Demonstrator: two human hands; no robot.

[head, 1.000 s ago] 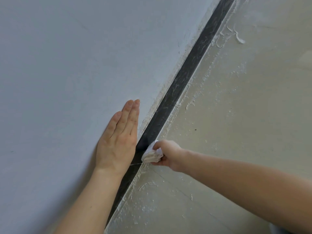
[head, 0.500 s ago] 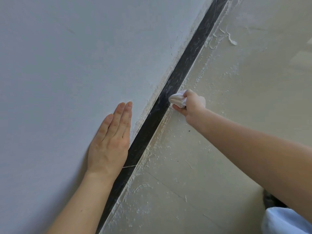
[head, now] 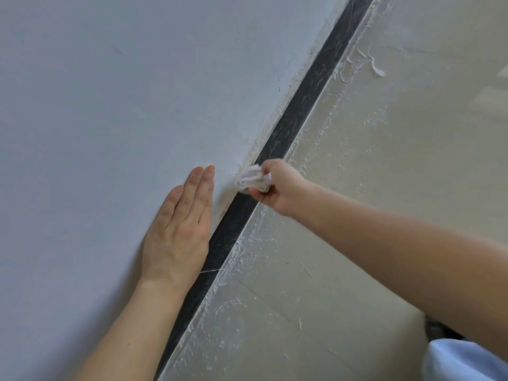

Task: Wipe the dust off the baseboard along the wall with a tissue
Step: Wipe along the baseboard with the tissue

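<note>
A narrow black baseboard (head: 308,105) runs diagonally from the lower left to the upper right, between the pale grey wall (head: 137,92) and the floor. White dust streaks show on its far stretch. My right hand (head: 280,185) grips a crumpled white tissue (head: 251,178) and presses it on the baseboard's upper edge. My left hand (head: 178,229) lies flat on the wall with straight fingers, just left of the baseboard and near the tissue.
The beige floor (head: 384,188) beside the baseboard carries white plaster specks and smears, thickest along the joint. A light blue piece of clothing (head: 467,361) shows at the bottom right corner.
My right hand first slid the tissue away along the baseboard, then back a little nearer to my left hand. My left hand stayed flat on the wall.
</note>
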